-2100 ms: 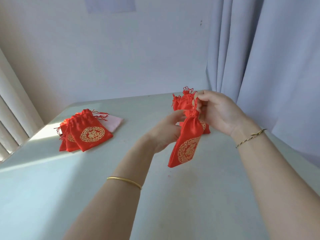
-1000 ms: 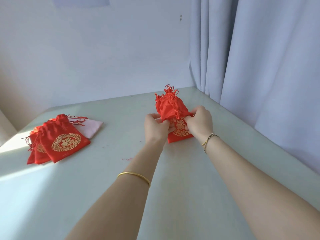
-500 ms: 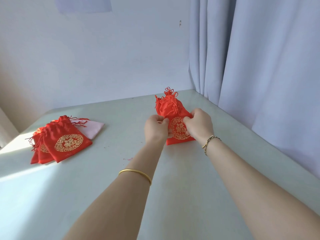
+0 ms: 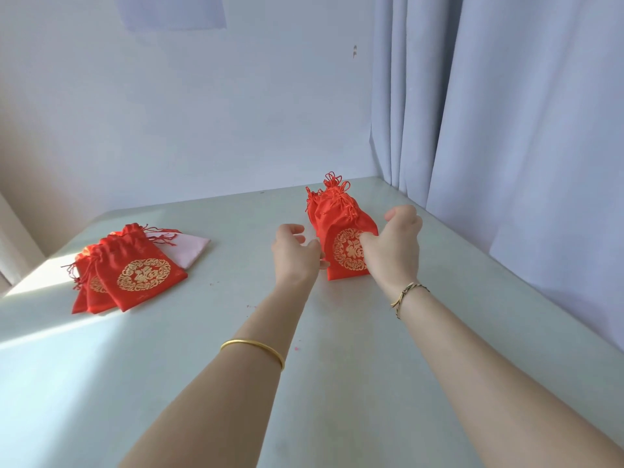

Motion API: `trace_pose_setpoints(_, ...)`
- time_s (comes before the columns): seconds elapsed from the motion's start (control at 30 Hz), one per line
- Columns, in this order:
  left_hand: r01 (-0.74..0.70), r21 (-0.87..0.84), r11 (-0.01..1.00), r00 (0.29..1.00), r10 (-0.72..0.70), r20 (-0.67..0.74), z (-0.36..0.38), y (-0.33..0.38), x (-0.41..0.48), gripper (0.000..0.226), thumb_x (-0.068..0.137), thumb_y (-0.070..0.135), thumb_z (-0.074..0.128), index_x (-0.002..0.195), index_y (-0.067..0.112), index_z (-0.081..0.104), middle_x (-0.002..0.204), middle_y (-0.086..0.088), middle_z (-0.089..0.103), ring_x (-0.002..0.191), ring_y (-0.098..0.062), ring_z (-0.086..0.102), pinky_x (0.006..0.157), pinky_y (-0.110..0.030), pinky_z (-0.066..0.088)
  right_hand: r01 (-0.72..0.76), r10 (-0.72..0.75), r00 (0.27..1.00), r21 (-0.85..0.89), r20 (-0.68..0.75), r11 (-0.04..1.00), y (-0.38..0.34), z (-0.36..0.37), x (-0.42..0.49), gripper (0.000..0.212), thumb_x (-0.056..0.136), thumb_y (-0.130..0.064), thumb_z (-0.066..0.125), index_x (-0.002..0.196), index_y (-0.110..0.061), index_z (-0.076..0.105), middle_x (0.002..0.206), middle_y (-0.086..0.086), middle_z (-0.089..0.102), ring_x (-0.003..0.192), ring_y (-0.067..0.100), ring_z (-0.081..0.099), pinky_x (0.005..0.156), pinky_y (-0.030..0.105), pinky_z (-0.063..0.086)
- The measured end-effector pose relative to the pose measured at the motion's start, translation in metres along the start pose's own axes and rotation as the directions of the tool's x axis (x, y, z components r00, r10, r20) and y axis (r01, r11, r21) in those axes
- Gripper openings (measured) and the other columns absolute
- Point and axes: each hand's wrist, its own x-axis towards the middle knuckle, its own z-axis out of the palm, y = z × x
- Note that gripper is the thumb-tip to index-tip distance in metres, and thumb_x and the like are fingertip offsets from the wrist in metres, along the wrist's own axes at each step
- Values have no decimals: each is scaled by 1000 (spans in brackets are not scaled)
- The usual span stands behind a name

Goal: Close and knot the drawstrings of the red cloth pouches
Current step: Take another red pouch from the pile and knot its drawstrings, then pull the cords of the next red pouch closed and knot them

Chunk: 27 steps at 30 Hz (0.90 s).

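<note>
A: Grip state to be entered first.

B: Left hand: fingers loosely curled, nothing held, fingertips just left of the top pouch. Right hand: curled fingers are laid against that pouch's right edge, thumb lifted clear. Whether cloth is pinched cannot be told.

A: Lie of the top pouch?

B: It is laid flat on the right stack, between the two hands. Its long axis is run away from the person: flat base nearest, gathered neck farthest, where looped drawstrings are bunched. The neck appears drawn shut, so this one is judged done.

A: Contents?

B: None can be seen. The pouches are lying flat and are judged empty or nearly so.

A: Next move?

B: A further pouch is expected to be fetched from the left stack, well to the left of the top pouch, with a pink cloth under its far side. The left hand is the nearer. Whether those strings are knotted cannot be made out.

A: Surroundings?

B: All is carried by the table. A curtain is hung to the right of the top pouch.
</note>
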Motion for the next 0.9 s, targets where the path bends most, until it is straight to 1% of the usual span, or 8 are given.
trace_pose_setpoints(0.1, -4, 119, 993, 996, 15, -92, -24, -9, 5, 31, 87, 4, 45, 118, 10, 44, 125, -9, 43, 71, -20, 61, 77, -40, 55, 39, -38, 999, 74, -12, 997, -13, 10, -26, 21, 81, -10, 52, 97, -14, 38, 100, 0, 44, 73, 25, 49, 61, 31, 34)
trace_pose_setpoints(0.23, 52, 431, 901, 965, 65, -252, -77, -26, 17, 38, 86, 5, 47, 123, 10, 47, 132, -11, 39, 106, -27, 47, 89, -35, 41, 96, -111, 977, 89, 184, 991, -34, 44, -54, 20, 81, -13, 52, 99, -14, 42, 101, 4, 52, 78, 21, 50, 65, 32, 37)
trace_pose_setpoints(0.37, 182, 775, 605, 925, 162, -343, -139, -44, 27, 37, 86, 7, 50, 124, 8, 49, 131, -14, 39, 122, -34, 33, 96, -43, 32, 81, -112, 937, 107, 332, 991, -52, 75, -66, 26, 83, -16, 51, 108, -13, 44, 108, 4, 53, 78, 20, 50, 66, 31, 38)
trace_pose_setpoints(0.43, 209, 872, 443, 928, 190, -319, -168, -53, 31, 34, 89, 19, 53, 122, 9, 51, 132, -13, 40, 121, -34, 33, 97, -44, 31, 39, -91, 923, 145, 373, 989, -58, 90, -74, 24, 82, -17, 51, 105, -15, 42, 108, 5, 53, 78, 25, 58, 69, 37, 46)
trace_pose_setpoints(0.5, 203, 916, 345, 942, 185, -279, -186, -60, 35, 38, 90, 32, 55, 121, 10, 52, 132, -12, 42, 120, -34, 35, 96, -45, 31, 11, -78, 914, 169, 398, 986, -59, 100, -80, 21, 81, -17, 50, 99, -18, 39, 107, 6, 53, 78, 31, 62, 70, 45, 52)
trace_pose_setpoints(0.57, 190, 921, 340, 950, 172, -260, -197, -63, 37, 36, 91, 33, 55, 118, 11, 55, 129, -13, 43, 118, -35, 37, 95, -45, 32, 0, -71, 906, 168, 417, 986, -59, 107, -83, 20, 81, -16, 49, 97, -20, 38, 105, 6, 52, 77, 33, 63, 70, 48, 52)
trace_pose_setpoints(0.77, 123, 862, 492, 949, 196, -248, -202, -63, 43, 19, 89, 14, 58, 105, 4, 59, 117, -17, 50, 110, -37, 46, 87, -45, 39, -18, -61, 902, 178, 426, 984, -51, 112, -81, 19, 80, -14, 49, 95, -19, 38, 88, -3, 46, 79, 35, 63, 74, 46, 51)
trace_pose_setpoints(0.9, 68, 843, 533, 940, 249, -233, -199, -57, 37, 14, 89, 13, 56, 98, 4, 60, 113, -15, 53, 107, -37, 48, 84, -44, 41, -33, -60, 896, 202, 439, 979, -50, 113, -81, 18, 81, -13, 49, 95, -18, 39, 84, -6, 45, 81, 36, 63, 73, 46, 52)
